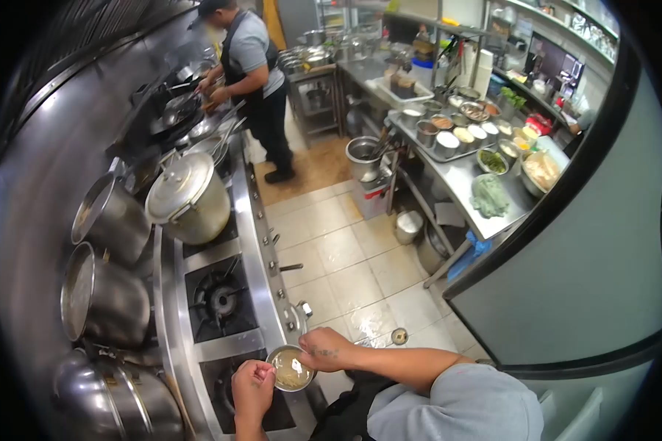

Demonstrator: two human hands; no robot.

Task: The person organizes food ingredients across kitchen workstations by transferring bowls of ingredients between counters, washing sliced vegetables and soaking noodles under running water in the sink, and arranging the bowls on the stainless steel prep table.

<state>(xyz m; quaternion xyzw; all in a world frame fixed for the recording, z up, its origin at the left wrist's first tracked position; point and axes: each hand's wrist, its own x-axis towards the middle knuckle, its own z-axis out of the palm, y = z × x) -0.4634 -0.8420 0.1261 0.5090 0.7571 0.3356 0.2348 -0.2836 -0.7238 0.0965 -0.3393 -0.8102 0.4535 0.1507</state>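
Note:
A small round metal bowl (293, 368) is held over the front edge of the stove, with pale yellowish contents in it; I cannot tell what they are. My right hand (325, 350) is closed on the bowl's right rim. At the left rim, my left hand (253, 386) has its fingertips pinched together, and whatever they hold is hidden or too small to name. Beneath the left hand lies a burner (224, 386), partly covered by hand and bowl.
Behind the bare burner (223, 300) stands a large lidded pot (191, 202). Big steel pots (110, 294) line the wall on the left. A co-worker (250, 66) handles a pan farther along the stove. Ingredient containers (463, 136) fill the counter at right, above the tiled floor (346, 272).

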